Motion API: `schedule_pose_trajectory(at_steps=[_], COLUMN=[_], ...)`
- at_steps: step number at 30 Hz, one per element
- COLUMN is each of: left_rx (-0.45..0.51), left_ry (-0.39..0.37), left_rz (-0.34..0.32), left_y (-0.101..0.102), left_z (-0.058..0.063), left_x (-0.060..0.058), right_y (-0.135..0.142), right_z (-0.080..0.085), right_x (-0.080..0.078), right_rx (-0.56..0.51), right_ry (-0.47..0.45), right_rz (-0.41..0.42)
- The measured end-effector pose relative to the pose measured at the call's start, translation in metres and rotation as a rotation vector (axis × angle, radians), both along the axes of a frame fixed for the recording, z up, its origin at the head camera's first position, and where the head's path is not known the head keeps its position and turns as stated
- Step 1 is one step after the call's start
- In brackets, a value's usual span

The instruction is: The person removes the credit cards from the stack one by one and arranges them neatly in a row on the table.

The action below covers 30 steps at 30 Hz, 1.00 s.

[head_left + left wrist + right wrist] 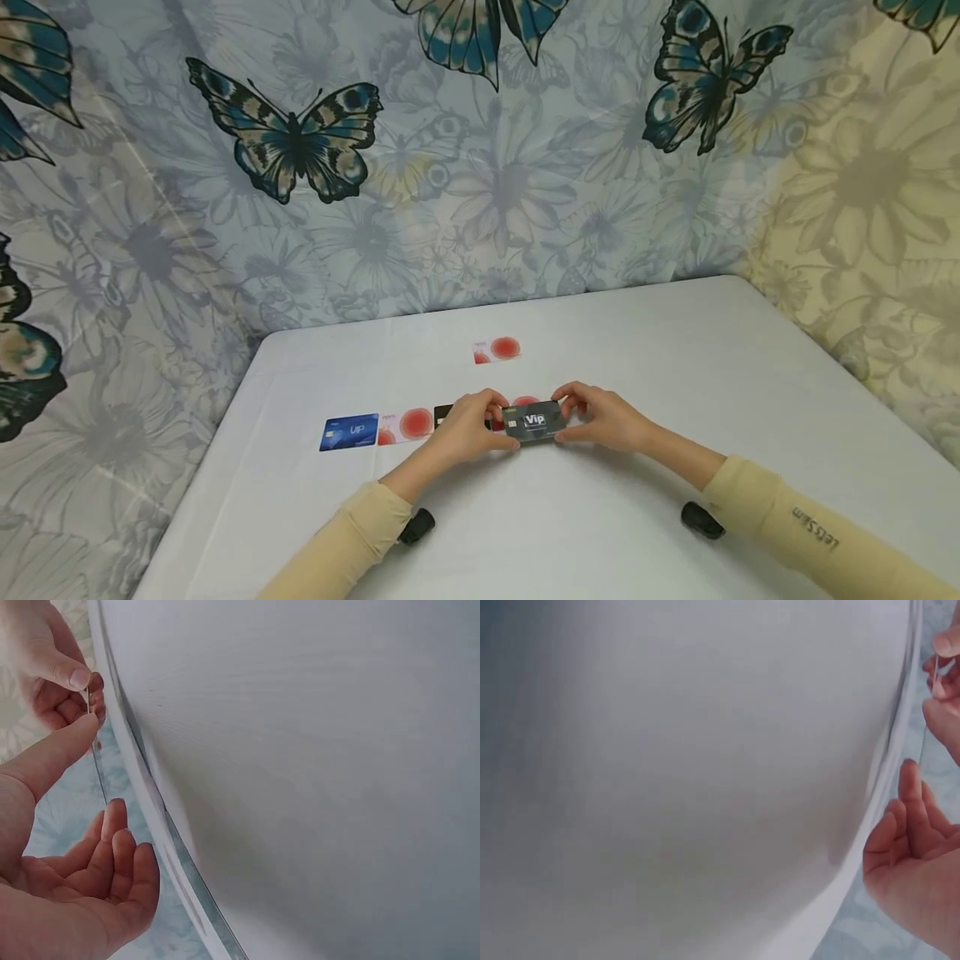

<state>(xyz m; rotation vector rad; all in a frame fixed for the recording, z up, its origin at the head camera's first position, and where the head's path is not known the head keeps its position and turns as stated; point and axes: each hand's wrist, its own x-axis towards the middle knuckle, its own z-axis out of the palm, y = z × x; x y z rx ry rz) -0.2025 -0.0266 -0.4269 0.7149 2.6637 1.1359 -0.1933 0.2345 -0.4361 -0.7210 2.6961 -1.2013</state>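
A dark grey card [534, 422] printed "Vip" is held up above the white table between both hands. My left hand [472, 425] pinches its left side with thumb and fingertips. At its right side my right hand [600, 417] pinches it the same way. The left wrist view shows the card [100, 776] edge-on, as a thin line. Behind the hands lies a row of cards: a blue VIP card [349, 432], a pink-white card [406, 425] with a red circle, and a black card [442, 413] mostly hidden by my left hand. Another red-circled card [525, 400] shows just behind the held one.
Farther back on the white table [637, 342] lies a single red-circled card [497, 350]. A wall cloth [510, 183] with butterflies and flowers rises behind the table's far edge. Small black devices [702, 520] sit by both wrists.
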Motion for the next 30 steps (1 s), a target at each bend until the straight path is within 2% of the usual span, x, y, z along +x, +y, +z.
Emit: schedule_pose_trajectory(at_steps=[7, 10, 15, 24, 30], left_rx=[-0.047, -0.064, -0.088, -0.124, -0.125], left_ry=[0.034, 0.075, 0.09, 0.087, 0.082], left_rz=[0.018, 0.013, 0.01, 0.04, 0.071], left_y=[0.017, 0.027, 0.042, 0.065, 0.07], left_z=[0.0, -0.002, -0.003, -0.012, -0.018], left_x=[-0.014, -0.02, -0.027, -0.034, -0.033], right_y=[0.015, 0.023, 0.037, 0.057, 0.061], right_z=[0.001, 0.001, 0.001, 0.003, 0.002], right_x=[-0.017, -0.022, -0.028, -0.032, -0.03], right_rx=[0.031, 0.047, 0.077, 0.135, 0.131], right_ry=[0.002, -0.002, -0.001, 0.011, 0.023], right_rz=[0.015, 0.008, -0.003, -0.031, -0.018])
